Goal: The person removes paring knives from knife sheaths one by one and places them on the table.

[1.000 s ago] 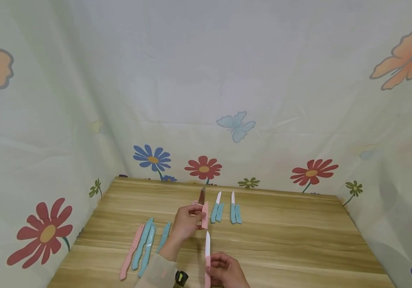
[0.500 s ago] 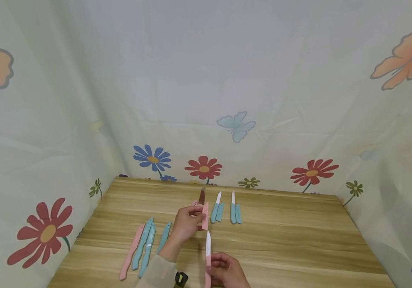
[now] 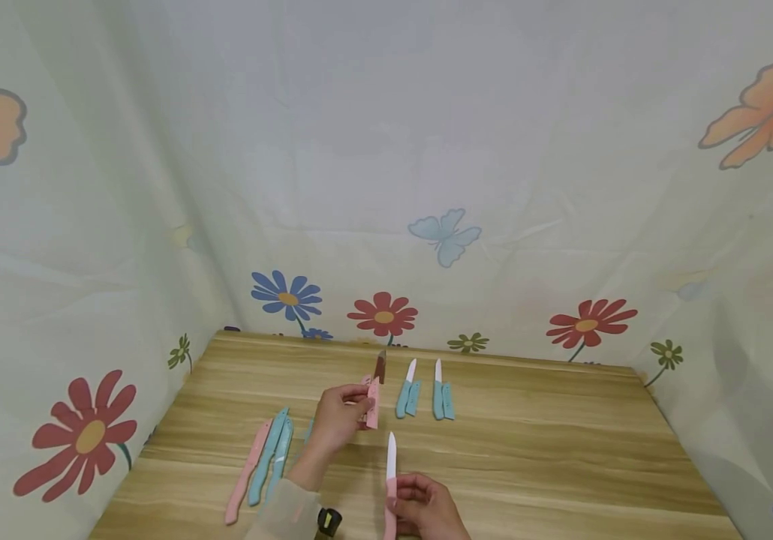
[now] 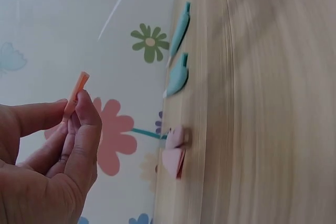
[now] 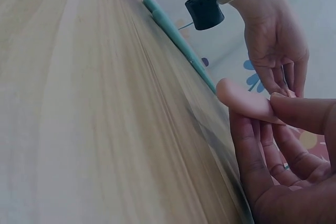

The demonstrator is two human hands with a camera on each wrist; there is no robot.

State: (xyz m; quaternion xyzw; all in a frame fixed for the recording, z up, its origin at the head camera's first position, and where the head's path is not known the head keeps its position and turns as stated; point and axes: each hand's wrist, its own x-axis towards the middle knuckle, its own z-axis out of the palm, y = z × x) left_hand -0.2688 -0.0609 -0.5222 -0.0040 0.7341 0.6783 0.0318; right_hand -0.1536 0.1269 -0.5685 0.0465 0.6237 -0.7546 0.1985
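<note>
In the head view my left hand [image 3: 339, 420] pinches a pink blade sheath [image 3: 374, 403] between thumb and fingers; the left wrist view shows that sheath [image 4: 76, 96] nearly edge-on. Lower down, my right hand [image 3: 427, 507] grips the pink handle of a paring knife [image 3: 391, 456], its white blade bare and pointing away from me. The blade tip and sheath are apart. Seen from the right wrist, the rounded pink handle [image 5: 247, 101] lies between thumb and fingers. Behind the left hand lies another knife with a dark-looking blade [image 3: 380, 367], partly hidden.
Two teal knives, one [image 3: 403, 397] left and another [image 3: 437, 396] right, lie bare beside their teal sheaths [image 3: 449, 401] at the back. On the left are a sheathed pink knife [image 3: 248, 472] and several sheathed teal knives [image 3: 268, 457]. Floral cloth [image 3: 494, 187] surrounds the wooden table [image 3: 562, 450].
My left hand has shifted slightly left with the pink sheath, widening the gap to the white blade tip. The right hand and its knife have stayed nearly still.
</note>
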